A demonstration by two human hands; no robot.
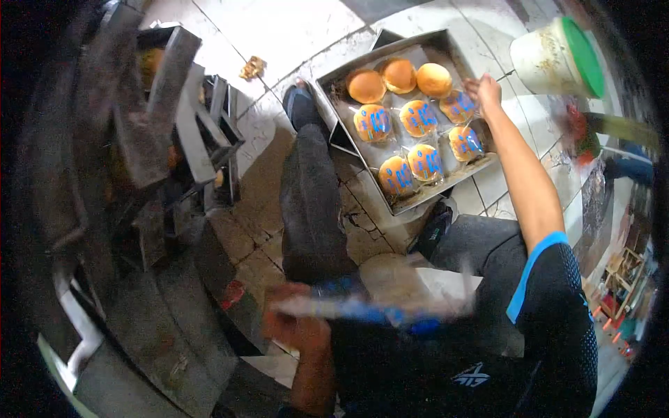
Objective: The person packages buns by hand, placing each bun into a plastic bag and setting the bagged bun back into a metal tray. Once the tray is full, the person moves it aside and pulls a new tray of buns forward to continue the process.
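Cracked, stained floor tiles (293, 28) fill the view from above, with a dark metal machine (139, 139) of plates and brackets along the left side. On the tiles lies a shallow metal tray (334, 111), set at a slant, holding round buns. Three bare golden buns (398, 75) sit in the far row; the others are wrapped buns (373, 122) in clear bags with blue print, laid in two rows nearer the person. A white bucket with a green lid (557, 59) stands just beyond the tray's far right corner.

The person's right hand (484, 90) stretches out over the tray's right edge, its fingers (476, 85) loosely bent and partly spread above a wrapped bun; it looks as if the fingertips touch the bag, though whether they pinch it cannot be told from this angle.

The left hand (293, 324) is low and close to the body, fingers curled shut around a flat clear bag with blue print (369, 308), which is smeared by motion blur and sticks out to the right across the lap. The person's legs in dark trousers (313, 202) reach toward the tray, one shoe (301, 104) just beside its near left corner.
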